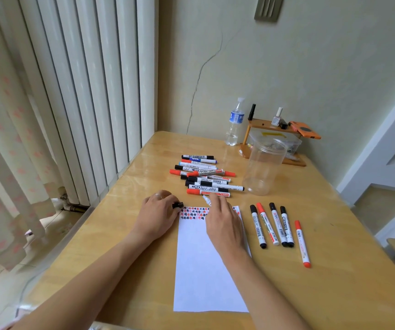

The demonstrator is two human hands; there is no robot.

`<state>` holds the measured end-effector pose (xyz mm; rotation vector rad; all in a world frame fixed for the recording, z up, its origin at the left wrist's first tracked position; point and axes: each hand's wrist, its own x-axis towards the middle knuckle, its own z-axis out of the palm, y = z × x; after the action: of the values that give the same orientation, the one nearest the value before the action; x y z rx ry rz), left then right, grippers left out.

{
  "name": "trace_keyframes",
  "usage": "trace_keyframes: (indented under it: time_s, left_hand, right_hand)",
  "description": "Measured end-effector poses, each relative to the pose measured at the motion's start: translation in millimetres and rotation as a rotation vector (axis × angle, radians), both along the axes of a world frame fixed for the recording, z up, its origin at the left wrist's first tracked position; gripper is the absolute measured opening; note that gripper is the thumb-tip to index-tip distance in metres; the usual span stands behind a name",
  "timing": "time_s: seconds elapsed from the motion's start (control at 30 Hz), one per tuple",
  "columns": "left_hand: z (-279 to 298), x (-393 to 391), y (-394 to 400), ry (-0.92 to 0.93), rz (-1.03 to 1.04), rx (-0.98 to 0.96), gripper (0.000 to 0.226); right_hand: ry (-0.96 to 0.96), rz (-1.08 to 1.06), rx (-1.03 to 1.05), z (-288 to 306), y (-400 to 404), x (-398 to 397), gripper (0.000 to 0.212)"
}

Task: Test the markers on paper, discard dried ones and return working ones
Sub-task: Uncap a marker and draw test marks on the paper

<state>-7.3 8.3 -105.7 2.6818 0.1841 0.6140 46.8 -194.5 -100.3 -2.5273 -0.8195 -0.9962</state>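
I take this for a lived-in room at home — a wooden table point(129, 234) pushed into a corner, a tall white radiator point(91, 91) and a patterned curtain point(3, 163) on my left. The plaster wall point(311, 67) has a long crack point(201, 77). A small shelf point(272, 129) carries nail polish point(277, 117) beside a water bottle point(235, 122) — household clutter.

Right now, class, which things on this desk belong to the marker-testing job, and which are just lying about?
Job:
white sheet of paper with test marks
pile of capped markers
row of five markers beside the paper
uncapped white marker in the right hand
black cap in the left hand
clear plastic jar

Lying about:
water bottle
small wooden shelf
nail-polish bottle
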Motion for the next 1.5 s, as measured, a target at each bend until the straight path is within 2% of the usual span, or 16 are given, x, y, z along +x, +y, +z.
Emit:
trace_keyframes:
  time_s: [0.07, 0.1, 0.27, 0.4, 0.47, 0.57, 0.63, 0.7, 0.83, 0.9, 0.97, 1.13, 1.2, 1.3, 1.5]
  left_hand:
    - [0, 0, 0, 0.000, 0.001, -0.026, 0.034]
    - [0, -1, 0, 0.000, -0.003, -0.040, 0.036]
    - [1, -3, 1, 0.003, -0.053, -0.028, 0.018]
    - [-1, 0, 0, 0.074, -0.131, 0.024, 0.028]
    - [-1, 0, 0, 0.128, -0.161, 0.015, 0.033]
    - [1, -1, 0, 0.229, -0.179, 0.047, 0.048]
    - [3, -1, -2, 0.304, -0.174, 0.087, 0.056]
    - [3, -1, -3, 0.354, -0.160, 0.132, 0.063]
    - [2, -2, -3, 0.397, -0.138, 0.180, 0.066]
    - [3, 0, -2, 0.436, -0.147, 0.190, 0.070]
    - [8, 2, 1, 0.491, -0.168, 0.202, 0.077]
    - [7, -4, 4, 0.454, -0.178, 0.223, 0.085]
    - [4, -5, 4, 0.424, -0.176, 0.207, 0.082]
    - [4, -5, 4, 0.411, -0.186, 0.189, 0.086]
    - [6, -6, 4, 0.411, -0.195, 0.185, 0.084]
  right_hand:
    - [0.008, 0.026, 0.017, 2, -1, -2, 0.053]
    - [0.019, 0.052, 0.026, 2, -2, -2, 0.053]
    - [0.145, 0.186, 0.214, -3, -7, 6, 0.027]
    - [0.230, 0.327, 0.424, 4, -14, 7, 0.030]
    - [0.389, 0.363, 0.614, 7, -16, 9, 0.038]
    - [0.809, 0.462, 1.000, 11, -20, 12, 0.050]
    - [0.914, 0.513, 1.076, 11, -24, 15, 0.054]
    - [0.951, 0.517, 1.061, 12, -27, 17, 0.043]
    - [1.041, 0.413, 0.928, 20, -29, 15, 0.003]
    - [1.081, 0.392, 0.856, 26, -28, 13, 0.007]
    - [1.136, 0.355, 0.817, 31, -27, 12, 0.020]
    - [1.168, 0.255, 0.720, 29, -20, 17, 0.003]
    - [1.125, 0.237, 0.725, 25, -17, 16, 0.011]
    - [1.043, 0.238, 0.713, 21, -18, 11, 0.013]
    - [1.033, 0.198, 0.734, 20, -23, 6, 0.016]
